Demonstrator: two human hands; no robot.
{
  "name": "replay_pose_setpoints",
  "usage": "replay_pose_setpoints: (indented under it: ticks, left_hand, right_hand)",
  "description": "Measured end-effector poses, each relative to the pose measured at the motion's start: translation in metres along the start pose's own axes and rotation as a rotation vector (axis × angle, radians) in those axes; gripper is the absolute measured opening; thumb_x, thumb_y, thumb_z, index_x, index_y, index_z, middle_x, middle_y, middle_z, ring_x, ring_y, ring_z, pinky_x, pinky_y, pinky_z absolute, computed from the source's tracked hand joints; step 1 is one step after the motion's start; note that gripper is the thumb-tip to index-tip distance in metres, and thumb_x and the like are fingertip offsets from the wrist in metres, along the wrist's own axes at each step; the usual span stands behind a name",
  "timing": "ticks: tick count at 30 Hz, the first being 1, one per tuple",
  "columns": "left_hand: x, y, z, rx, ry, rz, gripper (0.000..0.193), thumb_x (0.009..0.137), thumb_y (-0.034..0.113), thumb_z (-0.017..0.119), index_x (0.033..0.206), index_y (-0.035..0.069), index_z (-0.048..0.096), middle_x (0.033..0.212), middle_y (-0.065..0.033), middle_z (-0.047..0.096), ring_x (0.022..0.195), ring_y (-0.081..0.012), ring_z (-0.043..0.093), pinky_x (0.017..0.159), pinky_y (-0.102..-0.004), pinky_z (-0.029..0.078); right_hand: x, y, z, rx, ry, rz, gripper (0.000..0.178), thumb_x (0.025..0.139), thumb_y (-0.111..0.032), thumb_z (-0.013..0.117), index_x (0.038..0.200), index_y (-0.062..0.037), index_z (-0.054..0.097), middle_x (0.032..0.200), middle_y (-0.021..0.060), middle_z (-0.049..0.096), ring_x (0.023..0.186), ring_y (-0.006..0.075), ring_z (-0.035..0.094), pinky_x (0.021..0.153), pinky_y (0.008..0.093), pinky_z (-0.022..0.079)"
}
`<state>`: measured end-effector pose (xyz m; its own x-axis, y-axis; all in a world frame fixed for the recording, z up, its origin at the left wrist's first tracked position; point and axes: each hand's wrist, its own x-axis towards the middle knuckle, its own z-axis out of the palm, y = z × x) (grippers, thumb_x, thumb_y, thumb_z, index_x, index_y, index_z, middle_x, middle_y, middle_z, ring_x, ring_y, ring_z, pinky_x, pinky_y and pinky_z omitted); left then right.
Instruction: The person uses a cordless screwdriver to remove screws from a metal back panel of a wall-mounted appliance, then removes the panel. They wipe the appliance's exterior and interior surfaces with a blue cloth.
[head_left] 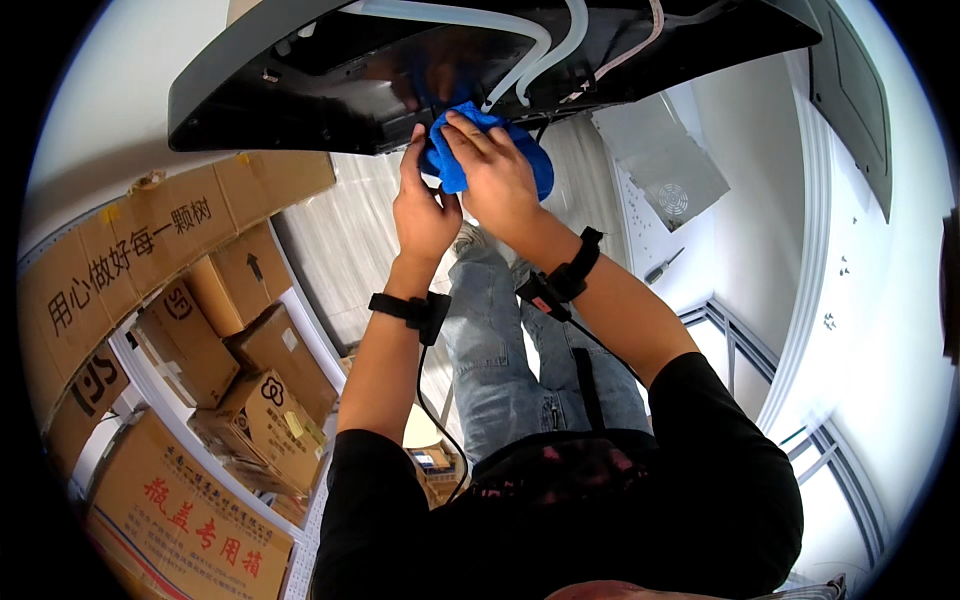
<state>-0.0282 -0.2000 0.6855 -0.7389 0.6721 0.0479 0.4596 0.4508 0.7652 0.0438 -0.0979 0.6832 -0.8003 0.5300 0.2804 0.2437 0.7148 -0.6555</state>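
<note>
A bunched blue cloth (537,165) is between my two hands, just under the lower edge of a black appliance housing (330,95). My right hand (496,182) presses its fingers over the cloth from the front. At the cloth's left edge, my left hand (427,212) grips it, with the thumb and fingers pointing up toward the housing. Part of the cloth is hidden behind the right hand. Two translucent white hoses (535,50) run along the housing and end just above the cloth.
Cardboard boxes (262,425) fill a white shelf on the left. On the white surface at right lie a grey metal panel (665,165), a screwdriver (664,266) and several small screws (829,321). A dark panel (850,105) stands at the far right. Black straps with cables circle both wrists.
</note>
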Motion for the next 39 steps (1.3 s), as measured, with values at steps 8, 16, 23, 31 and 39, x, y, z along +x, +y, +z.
replay_pose_setpoints:
  ticks: [8, 16, 23, 31, 39]
  left_hand:
    - [0.001, 0.004, 0.001, -0.010, 0.018, -0.002, 0.070, 0.069, -0.008, 0.056, 0.135, 0.004, 0.034, 0.141, -0.0130, 0.045, 0.095, -0.0369, 0.064, 0.071, -0.0369, 0.054]
    - [-0.001, -0.004, 0.003, -0.043, 0.038, 0.018, 0.072, 0.069, -0.010, 0.056, 0.136, 0.004, 0.035, 0.143, -0.0131, 0.044, 0.079, -0.0251, 0.061, 0.064, -0.0290, 0.050]
    - [0.000, -0.011, 0.012, -0.053, 0.089, 0.114, 0.071, 0.068, -0.014, 0.052, 0.136, 0.003, 0.036, 0.144, -0.0128, 0.042, 0.075, -0.0180, 0.062, 0.055, -0.0246, 0.046]
    - [-0.004, -0.008, 0.009, -0.170, 0.021, -0.048, 0.073, 0.071, -0.013, 0.056, 0.137, 0.004, 0.032, 0.147, -0.0143, 0.037, 0.104, -0.0194, 0.060, 0.068, -0.0229, 0.049]
    - [-0.004, -0.028, 0.014, -0.371, 0.030, 0.050, 0.068, 0.073, -0.017, 0.053, 0.135, 0.006, 0.036, 0.148, -0.0131, 0.034, 0.103, -0.0191, 0.056, 0.075, -0.0240, 0.047]
  right_hand:
    - [-0.005, 0.006, -0.003, -0.023, -0.033, 0.010, 0.062, 0.062, 0.001, 0.065, 0.123, -0.0032, 0.058, 0.134, 0.0050, 0.053, 0.095, 0.0280, 0.056, 0.087, 0.0352, 0.048]
    - [-0.001, 0.010, -0.005, -0.017, -0.095, 0.007, 0.067, 0.059, 0.000, 0.069, 0.125, -0.0032, 0.056, 0.135, 0.0080, 0.052, 0.098, 0.0293, 0.056, 0.090, 0.0351, 0.047]
    - [0.006, 0.004, 0.001, 0.050, -0.046, -0.001, 0.067, 0.058, 0.001, 0.069, 0.124, -0.0028, 0.056, 0.134, 0.0090, 0.053, 0.099, 0.0315, 0.056, 0.091, 0.0360, 0.046]
    - [-0.001, 0.010, 0.001, 0.032, -0.010, -0.018, 0.066, 0.058, 0.004, 0.066, 0.123, -0.0028, 0.058, 0.132, 0.0094, 0.055, 0.096, 0.0317, 0.056, 0.087, 0.0370, 0.047]
    - [-0.003, 0.008, 0.002, 0.055, -0.008, -0.011, 0.066, 0.057, 0.006, 0.065, 0.122, -0.0035, 0.059, 0.133, 0.0079, 0.054, 0.097, 0.0315, 0.056, 0.089, 0.0355, 0.045]
